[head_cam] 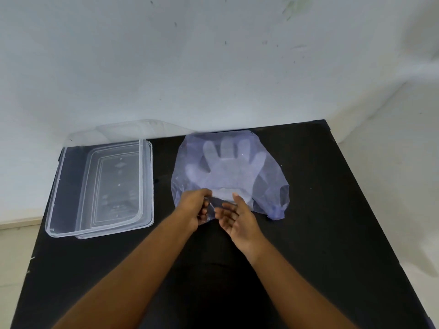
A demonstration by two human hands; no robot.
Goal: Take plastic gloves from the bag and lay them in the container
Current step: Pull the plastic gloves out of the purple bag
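Observation:
A thin bluish plastic bag (268, 176) lies flat on the black table, at centre right. Through it shows a stack of clear plastic gloves (228, 167), fingers pointing away from me. My left hand (194, 207) pinches the near edge of the bag at its opening. My right hand (237, 217) sits beside it, palm turned inward, fingers apart and touching the bag's opening. A clear rectangular container (71, 186) stands to the left, with nothing in it.
The black table (332, 233) stands against a white wall (213, 67). A clear lid (133, 131) leans behind the container at the table's back edge. Pale floor shows past the table's left and right edges.

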